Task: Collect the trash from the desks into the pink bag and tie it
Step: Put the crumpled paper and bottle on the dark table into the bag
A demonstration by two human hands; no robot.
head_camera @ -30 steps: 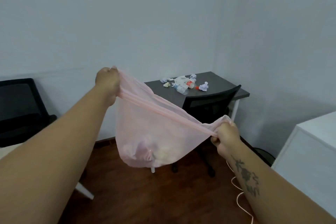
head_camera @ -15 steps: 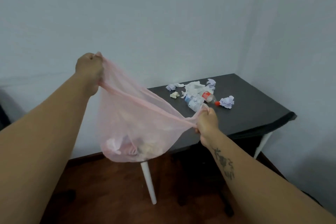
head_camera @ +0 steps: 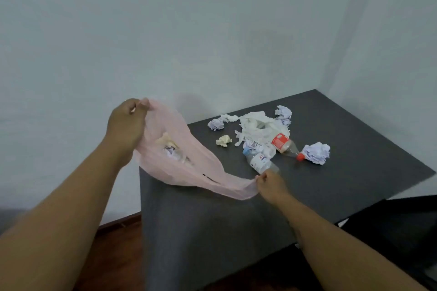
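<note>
The pink bag [head_camera: 186, 165] is thin, half-clear plastic film, pulled into a long slack sling between the two hands over the near left part of the desk [head_camera: 354, 172]. The left hand [head_camera: 126, 125] is raised beyond the desk's left edge, its fingers curled and its thumb pinching one end of the bag's rim. The right hand [head_camera: 272, 185] is low over the desk top, its fingers closed round the other end, which is bunched into a wrinkled rope. Whether the bag's belly touches the desk cannot be told.

Through the film show crumpled scraps [head_camera: 171, 149], pale yellow and white, lying in the bag's left half.

The desk top is flat, matt and dark grey. On it, beyond the right hand, lies a loose heap of trash:
- a torn, soft white tissue [head_camera: 256, 125] in the middle
- crumpled white paper balls at the left [head_camera: 216, 123], back [head_camera: 283, 112] and right [head_camera: 316, 152]
- a small yellowish wad [head_camera: 224, 140]
- a clear bottle on its side with a red label and cap [head_camera: 285, 145]
- a clear bottle with a blue cap [head_camera: 259, 160], its base just beside the right hand

A black chair [head_camera: 402, 231] stands at the desk's right. The floor [head_camera: 113, 255] is reddish wood.
</note>
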